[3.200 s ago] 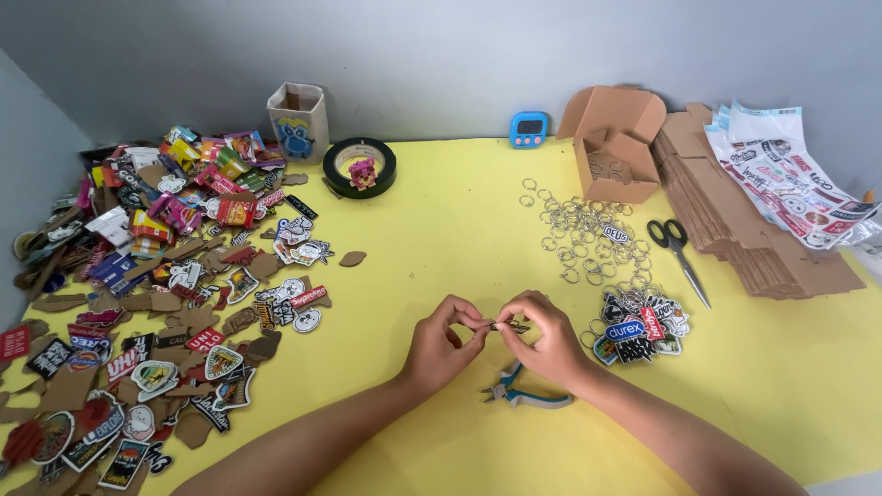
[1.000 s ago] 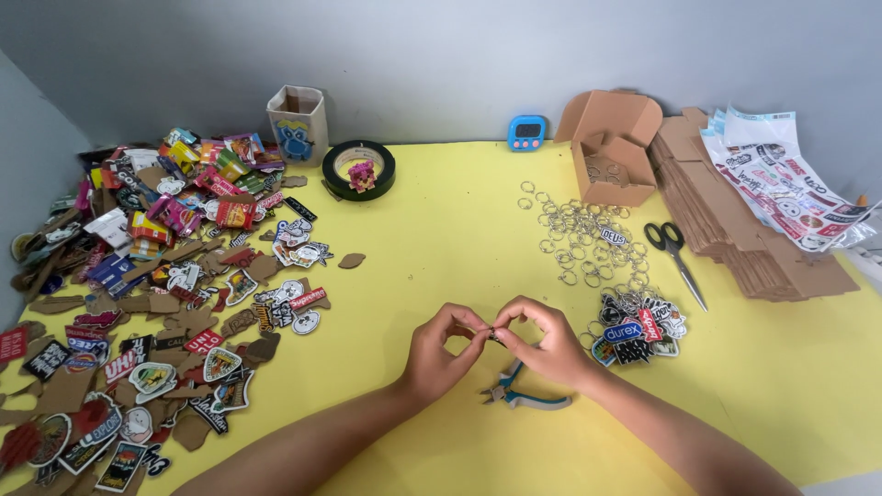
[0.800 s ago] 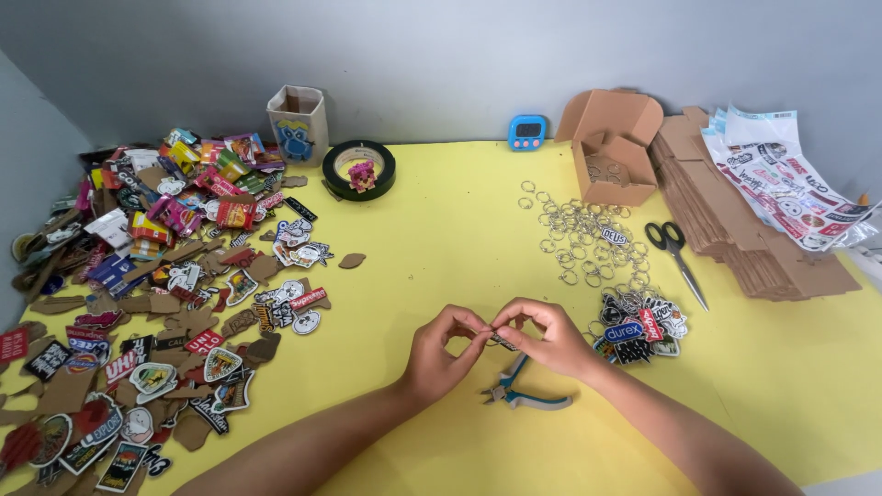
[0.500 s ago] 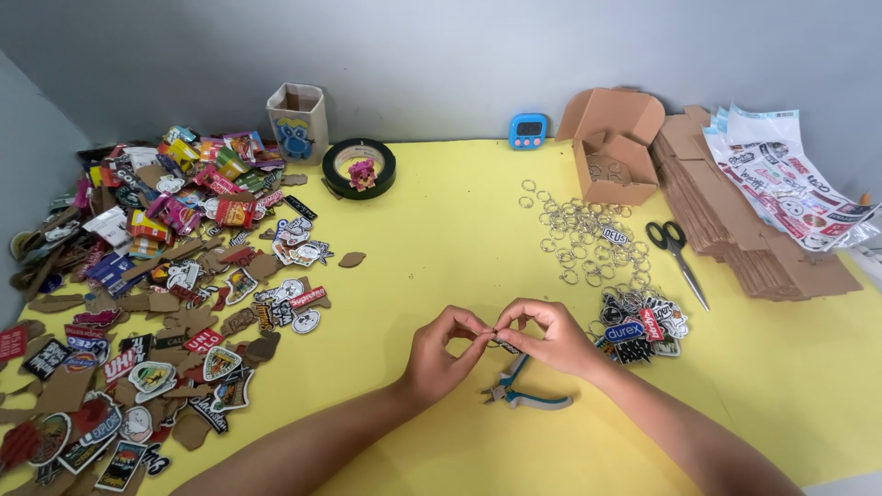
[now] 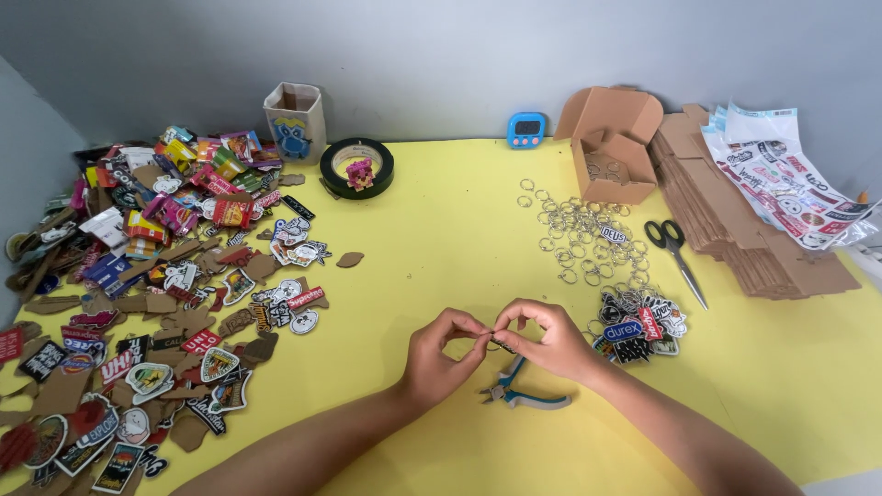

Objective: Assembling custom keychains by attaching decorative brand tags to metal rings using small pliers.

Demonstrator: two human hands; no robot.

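Note:
My left hand [image 5: 441, 354] and my right hand [image 5: 542, 340] meet fingertip to fingertip just above the yellow table [image 5: 441, 230]. Together they pinch a small key ring piece [image 5: 490, 338] that is mostly hidden by the fingers. Under my right hand lie blue-handled pliers [image 5: 519, 392]. A small pile of finished sticker keychains [image 5: 638, 321] sits right of my right hand. Loose metal rings [image 5: 579, 234] are scattered beyond it.
A big heap of cardboard-backed stickers [image 5: 156, 276] covers the left side. At the back stand a paper cup [image 5: 294, 119], a tape roll [image 5: 356, 170], a blue timer [image 5: 527, 129] and an open cardboard box [image 5: 611, 152]. Scissors [image 5: 675, 248], flat cardboard [image 5: 744, 220] and sticker sheets [image 5: 790, 174] lie right.
Both hands stay together at the same spot, with only small finger movements on the piece between them. Nothing else on the table has moved.

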